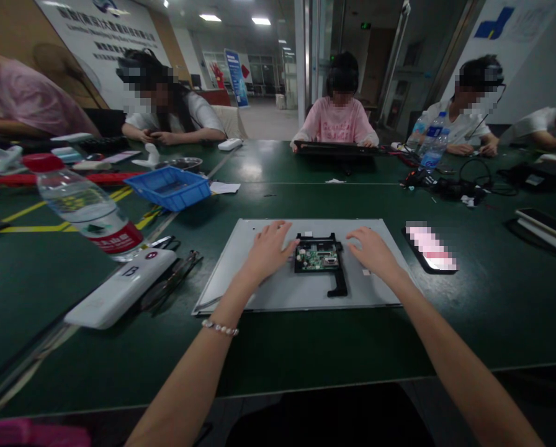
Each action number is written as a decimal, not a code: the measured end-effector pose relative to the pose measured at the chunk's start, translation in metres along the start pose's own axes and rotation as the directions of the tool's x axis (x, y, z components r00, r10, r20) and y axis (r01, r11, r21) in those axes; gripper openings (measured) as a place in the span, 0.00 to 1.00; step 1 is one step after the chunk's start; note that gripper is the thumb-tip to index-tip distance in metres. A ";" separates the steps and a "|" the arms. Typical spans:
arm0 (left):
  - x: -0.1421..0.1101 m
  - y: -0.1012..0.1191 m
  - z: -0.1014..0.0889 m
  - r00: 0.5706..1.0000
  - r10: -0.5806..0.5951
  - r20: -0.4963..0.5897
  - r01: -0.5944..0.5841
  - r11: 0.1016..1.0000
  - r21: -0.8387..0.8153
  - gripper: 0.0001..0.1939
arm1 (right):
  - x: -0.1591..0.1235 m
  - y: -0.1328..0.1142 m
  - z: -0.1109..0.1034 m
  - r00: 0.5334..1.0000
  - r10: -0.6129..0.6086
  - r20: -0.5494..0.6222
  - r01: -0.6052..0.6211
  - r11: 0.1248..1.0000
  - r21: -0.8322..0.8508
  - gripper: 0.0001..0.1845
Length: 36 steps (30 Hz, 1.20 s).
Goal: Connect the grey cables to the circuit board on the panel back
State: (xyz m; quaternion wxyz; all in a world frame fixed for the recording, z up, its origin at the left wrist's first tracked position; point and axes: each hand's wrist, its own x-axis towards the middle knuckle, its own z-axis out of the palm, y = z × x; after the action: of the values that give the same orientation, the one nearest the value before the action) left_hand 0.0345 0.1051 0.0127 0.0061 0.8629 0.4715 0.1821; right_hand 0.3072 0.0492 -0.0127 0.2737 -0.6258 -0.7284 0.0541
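A flat silver-grey panel lies on the green table in front of me. Near its middle sits a green circuit board in a black plastic frame with an arm reaching toward me. My left hand is over the panel's left half, fingers apart, thumb close to the frame's left edge. To the right of the frame, my right hand has its fingers spread and slightly curved. Both hands hold nothing. Whether the fingertips touch the panel or frame, I cannot tell.
Left of the panel are a white power bank, eyeglasses, a red-capped water bottle and a blue bin. A lit phone lies to the right. Several people sit across the table, one holding a dark panel.
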 end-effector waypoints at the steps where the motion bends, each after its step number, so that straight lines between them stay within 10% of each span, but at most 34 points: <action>1: -0.001 0.008 0.002 0.999 0.029 0.020 -0.028 0.999 -0.031 0.26 | -0.001 -0.004 0.001 1.000 -0.018 -0.004 0.018 1.000 0.015 0.13; 14: -0.006 0.021 0.037 0.994 0.055 0.090 -0.043 0.990 -0.131 0.34 | 0.036 -0.040 0.025 0.960 -0.257 0.109 0.251 0.966 0.060 0.19; 20: -0.004 0.020 0.037 0.993 0.025 0.114 -0.012 0.994 -0.113 0.38 | 0.062 -0.071 0.035 0.984 -0.138 0.117 0.159 0.967 -0.197 0.17; 36: -0.003 0.021 0.037 0.992 0.027 0.125 -0.009 0.990 -0.141 0.41 | 0.063 -0.072 0.039 0.974 -0.135 0.184 0.166 0.971 -0.170 0.15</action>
State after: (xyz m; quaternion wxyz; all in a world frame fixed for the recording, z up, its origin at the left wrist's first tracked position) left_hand 0.0613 0.0966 -0.0187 0.0952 0.8742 0.4484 0.1599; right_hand 0.2214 0.1036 0.0056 0.1545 -0.5843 -0.7965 0.0189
